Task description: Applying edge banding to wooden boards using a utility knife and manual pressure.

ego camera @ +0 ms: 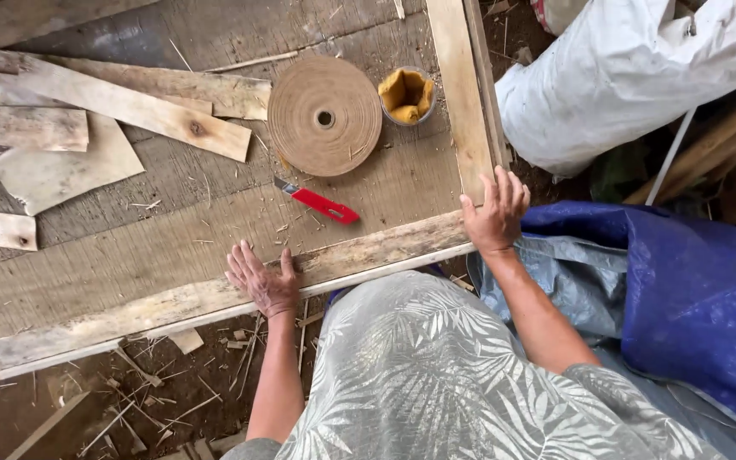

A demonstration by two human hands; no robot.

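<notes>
Two bare hands, both flat and spread, holding nothing: left hand (261, 281) pressing the near batten (215, 294) at lower centre; right hand (496, 213) on the frame corner, centre right. Red utility knife (317, 202) and tape roll (324, 117) lie just above. Step judged: steadying the panel; the cutter sits within easy reach.

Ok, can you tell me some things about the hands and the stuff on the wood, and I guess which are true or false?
1. Both hands rest flat on the wooden frame. True: the left hand and right hand press on it.
2. The right hand holds the red knife. False: the knife lies by itself on the board.
3. A round roll of brown tape lies flat on the board. True.
4. The small cup is beside the left hand. False: it sits next to the roll, far from both hands.
</notes>
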